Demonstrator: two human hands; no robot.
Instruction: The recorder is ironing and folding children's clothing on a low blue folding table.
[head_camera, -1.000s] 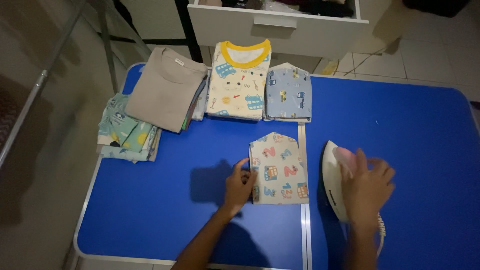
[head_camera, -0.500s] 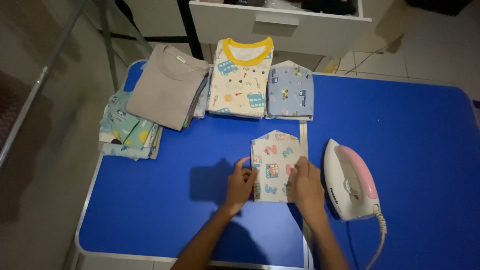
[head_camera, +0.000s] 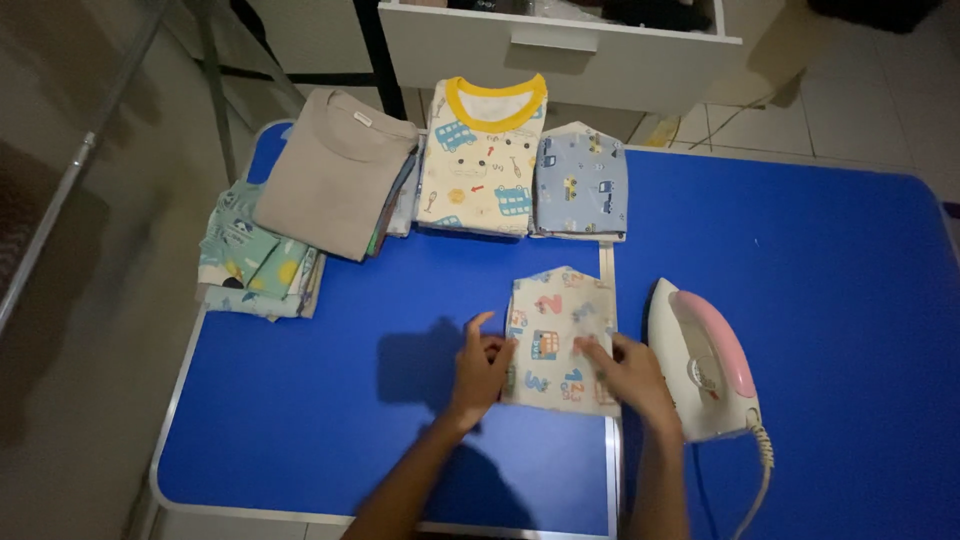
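A small folded cream garment printed with numbers and buses lies on the blue table. My left hand rests at its left edge, fingers touching the cloth. On its lower right part lies my right hand, fingers pressing the fabric. A white and pink iron lies just right of my right hand, with nothing holding it and its cord trailing toward me.
Folded clothes line the table's far side: a beige shirt on a stack, teal printed pieces, a yellow-collared cream shirt, a light blue piece. An open white drawer stands behind the table.
My right hand left the iron, crossed to the cream garment and now presses its lower right part. The garment has shifted slightly. My left hand stayed at the left edge.
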